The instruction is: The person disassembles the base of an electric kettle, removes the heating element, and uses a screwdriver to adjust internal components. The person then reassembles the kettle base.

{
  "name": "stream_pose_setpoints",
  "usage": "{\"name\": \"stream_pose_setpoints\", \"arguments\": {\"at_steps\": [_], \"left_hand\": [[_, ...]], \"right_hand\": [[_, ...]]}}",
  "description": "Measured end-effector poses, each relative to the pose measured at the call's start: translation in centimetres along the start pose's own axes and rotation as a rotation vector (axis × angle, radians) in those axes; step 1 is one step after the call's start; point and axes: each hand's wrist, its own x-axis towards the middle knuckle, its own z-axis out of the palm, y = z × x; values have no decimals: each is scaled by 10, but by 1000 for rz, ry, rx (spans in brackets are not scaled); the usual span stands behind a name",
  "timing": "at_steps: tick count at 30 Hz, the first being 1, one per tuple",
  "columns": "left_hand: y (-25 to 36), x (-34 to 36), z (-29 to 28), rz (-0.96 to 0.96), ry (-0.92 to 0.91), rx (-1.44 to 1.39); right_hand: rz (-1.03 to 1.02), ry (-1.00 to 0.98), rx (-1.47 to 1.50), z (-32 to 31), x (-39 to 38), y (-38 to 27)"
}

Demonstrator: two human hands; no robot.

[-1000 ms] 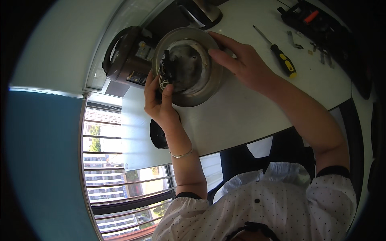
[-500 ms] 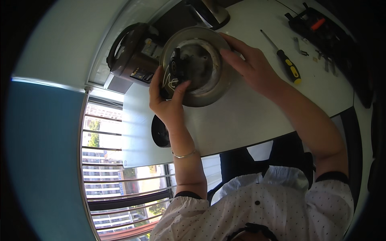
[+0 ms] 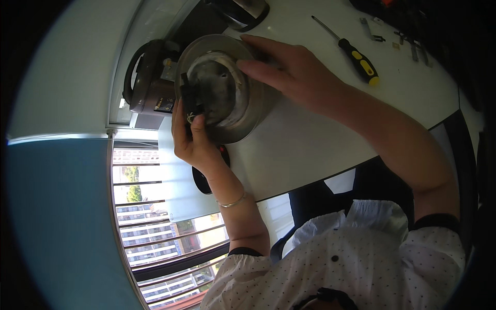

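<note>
Between my hands is a round metal vessel (image 3: 253, 103), with a wide rim and a grey, stained round face turned up to me. A black plastic fitting (image 3: 191, 95) sits at its left side, with thin pale wires by it. My left hand (image 3: 194, 139) is closed on the lower left edge, the thumb against the fitting and the fingers behind the rim. My right hand (image 3: 289, 72) grips the upper right edge, its thumb over the face and its other fingers along the outer side. The vessel looks tilted, held above the white table.
A brown electric cooker (image 3: 150, 82) stands at the left, and a dark and silver kettle (image 3: 240, 13) at the back. A black and yellow screwdriver (image 3: 359, 59) lies right, near small metal parts (image 3: 369, 30) and a dark tool bag (image 3: 413, 20). A black round piece (image 3: 200, 181) lies by my left forearm.
In the picture, the vessel and both hands have shifted left, and the vessel is turned and tilted a little. The table things have shifted too, as the view moved. Both holds stay.
</note>
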Motion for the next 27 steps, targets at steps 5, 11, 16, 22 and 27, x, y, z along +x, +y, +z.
{"name": "stream_pose_setpoints", "arguments": {"at_steps": [5,11,16,22,27], "left_hand": [[-1,-1,4,1,-7,-94],[18,0,14,50,-10,-6],[20,3,15,76,-11,52],[20,5,11,43,-27,67],[22,6,11,49,-28,109]], "right_hand": [[-29,62,-48,5,-1,4],[-37,50,-88,2,-1,3],[-80,79,-131,3,-2,2],[-103,88,-154,5,-3,3],[-101,79,-149,4,-3,2]]}}
